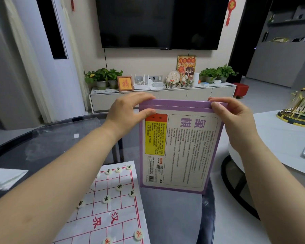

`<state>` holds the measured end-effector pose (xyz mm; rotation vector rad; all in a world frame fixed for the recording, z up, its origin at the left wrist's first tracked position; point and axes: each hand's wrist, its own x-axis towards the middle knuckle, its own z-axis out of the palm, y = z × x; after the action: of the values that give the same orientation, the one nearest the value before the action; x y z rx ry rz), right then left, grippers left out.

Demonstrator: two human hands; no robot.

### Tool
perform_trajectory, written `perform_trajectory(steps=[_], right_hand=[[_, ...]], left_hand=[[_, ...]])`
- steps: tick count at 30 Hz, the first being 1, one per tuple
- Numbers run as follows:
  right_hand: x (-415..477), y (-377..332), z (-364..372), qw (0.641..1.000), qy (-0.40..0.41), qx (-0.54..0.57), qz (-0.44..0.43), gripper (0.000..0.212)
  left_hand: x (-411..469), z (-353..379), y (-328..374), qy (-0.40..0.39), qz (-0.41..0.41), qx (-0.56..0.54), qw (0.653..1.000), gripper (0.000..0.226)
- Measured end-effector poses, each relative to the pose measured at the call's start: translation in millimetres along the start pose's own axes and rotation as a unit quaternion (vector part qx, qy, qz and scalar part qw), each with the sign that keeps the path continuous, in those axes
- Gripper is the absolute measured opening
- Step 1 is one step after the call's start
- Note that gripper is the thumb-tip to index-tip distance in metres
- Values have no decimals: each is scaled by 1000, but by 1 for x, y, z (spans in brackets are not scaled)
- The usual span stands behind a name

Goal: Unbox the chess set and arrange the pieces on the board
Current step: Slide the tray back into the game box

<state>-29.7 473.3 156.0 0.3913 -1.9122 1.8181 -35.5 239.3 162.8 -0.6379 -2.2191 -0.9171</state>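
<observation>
I hold a flat purple chess box [181,148] upright in front of me, its printed back facing me and upside down. My left hand [128,112] pinches its top left corner, and my right hand [234,118] grips the top right corner at the flap. Below on the left lies the white paper board [111,213] with red grid lines. Several round cream pieces [106,199] with dark or red characters stand on it. My left forearm hides part of the board.
The board lies on a dark round glass table [48,138] with a clear plastic sheet and a white tissue [5,178] at the left. A white round table [280,143] stands at the right. A TV cabinet with plants is behind.
</observation>
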Motion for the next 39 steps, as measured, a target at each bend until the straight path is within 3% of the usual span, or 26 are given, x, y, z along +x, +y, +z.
perform_trajectory(steps=[6,9,11,15,20,25,31,39], right_hand=[[-3,-4,-7,996,-21,-85,-36,18],[-4,-5,-3,995,-41,-93,-2,15],[-4,-6,-1,997,-54,-22,42,16],[-4,-10,-4,991,-78,69,89,17],[-4,-11,-4,991,-82,61,92,15],[-3,-12,-1,992,-57,51,98,16],[-2,-13,2,991,-49,50,110,18],[-5,-12,0,991,-53,51,111,17]], left_hand=[[0,0,3,-42,11,102,994,54],[2,1,8,-64,-35,5,997,35],[3,2,12,-64,-58,-57,995,23],[4,3,13,-44,-79,-137,986,19],[3,4,15,-42,-80,-168,982,17],[6,6,16,-49,-150,-259,953,19],[10,7,18,-44,-184,-291,938,22],[8,3,16,-67,-161,-260,950,19]])
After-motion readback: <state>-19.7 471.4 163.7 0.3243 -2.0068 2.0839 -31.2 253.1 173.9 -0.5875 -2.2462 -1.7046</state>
